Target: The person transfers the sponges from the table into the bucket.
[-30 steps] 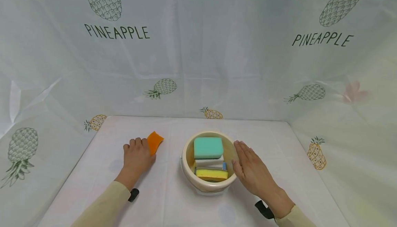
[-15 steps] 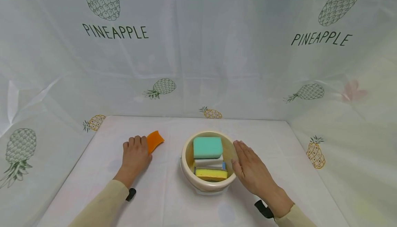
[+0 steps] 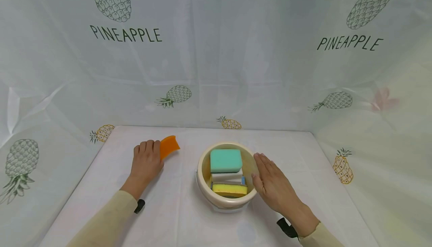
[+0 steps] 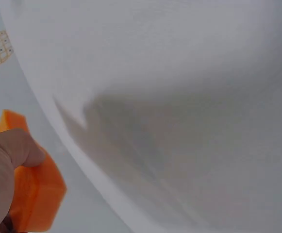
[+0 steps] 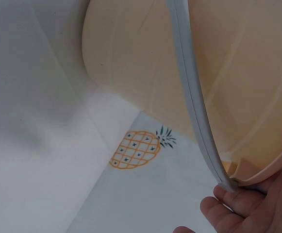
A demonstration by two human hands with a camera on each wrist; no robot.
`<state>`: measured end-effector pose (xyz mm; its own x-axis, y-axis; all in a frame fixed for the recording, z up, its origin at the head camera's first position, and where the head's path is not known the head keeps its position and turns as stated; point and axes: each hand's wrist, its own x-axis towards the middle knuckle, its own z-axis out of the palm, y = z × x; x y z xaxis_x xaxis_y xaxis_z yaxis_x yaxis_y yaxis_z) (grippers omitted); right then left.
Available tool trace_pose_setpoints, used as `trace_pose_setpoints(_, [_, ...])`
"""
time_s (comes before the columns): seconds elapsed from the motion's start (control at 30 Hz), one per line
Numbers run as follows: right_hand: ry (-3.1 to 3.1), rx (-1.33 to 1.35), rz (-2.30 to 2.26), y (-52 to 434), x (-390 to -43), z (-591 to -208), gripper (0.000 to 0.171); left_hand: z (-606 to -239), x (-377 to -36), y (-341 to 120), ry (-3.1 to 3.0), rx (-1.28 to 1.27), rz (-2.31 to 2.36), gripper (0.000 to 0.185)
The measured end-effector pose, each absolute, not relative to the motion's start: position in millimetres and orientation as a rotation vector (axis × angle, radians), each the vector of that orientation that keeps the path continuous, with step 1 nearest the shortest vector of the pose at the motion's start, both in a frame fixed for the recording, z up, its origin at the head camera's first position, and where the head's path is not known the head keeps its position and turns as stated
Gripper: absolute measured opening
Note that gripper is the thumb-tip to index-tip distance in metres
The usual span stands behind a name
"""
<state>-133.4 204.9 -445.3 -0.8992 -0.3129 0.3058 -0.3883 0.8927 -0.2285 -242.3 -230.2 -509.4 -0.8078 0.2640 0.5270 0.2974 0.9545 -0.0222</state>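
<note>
My left hand [image 3: 146,164] grips an orange sponge [image 3: 170,147] left of the bucket, its far end sticking out past the fingers. In the left wrist view the thumb presses on the bent orange sponge [image 4: 46,191], which appears raised over its shadow. A cream bucket [image 3: 201,181] stands mid-table. Inside it are a teal sponge [image 3: 226,160], a white block [image 3: 227,177] and a yellow sponge [image 3: 229,190]. My right hand [image 3: 277,187], fingers straight, rests against the bucket's right rim. From the right wrist, its fingers touch the rim beside the grey handle [image 5: 191,92].
A small blue piece [image 3: 243,180] shows beside the white block. The table [image 3: 158,220] has a pale cloth, with pineapple-printed sheeting [image 3: 216,52] rising at the back and both sides. The bucket's handle hangs down its near side.
My left hand has moved slightly away from me with the orange sponge, whose free end has swung upward in view. The right hand and bucket stay in place.
</note>
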Motion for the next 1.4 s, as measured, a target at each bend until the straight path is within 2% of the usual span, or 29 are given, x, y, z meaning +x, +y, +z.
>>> trace_pose_setpoints(0.2, [-2.803, 0.527, 0.407, 204.2, -132.9, -445.0, 0.061, -498.0, -243.3, -225.5, -2.553, -0.413, -0.107, 0.057])
trace_pose_setpoints(0.47, [-2.802, 0.532, 0.404, 205.0, -132.6, -445.6, 0.061, -471.2, -237.2, -207.9, -2.542, -0.457, -0.185, 0.055])
trace_pose_setpoints(1.03, [-2.810, 0.547, 0.208, 207.1, -135.9, -438.9, 0.063, -389.7, -196.0, -145.8, -2.556, -0.579, -0.349, 0.065])
trace_pose_setpoints(1.23, [-2.794, 0.560, 0.188, 207.0, -136.1, -438.2, 0.062, -364.6, -176.7, -121.2, -2.652, -0.719, -0.391, 0.065])
trace_pose_setpoints(1.4, [-2.777, 0.570, 0.186, 206.8, -136.2, -438.8, 0.061, -353.0, -164.7, -103.1, -2.713, -0.973, -0.387, 0.064])
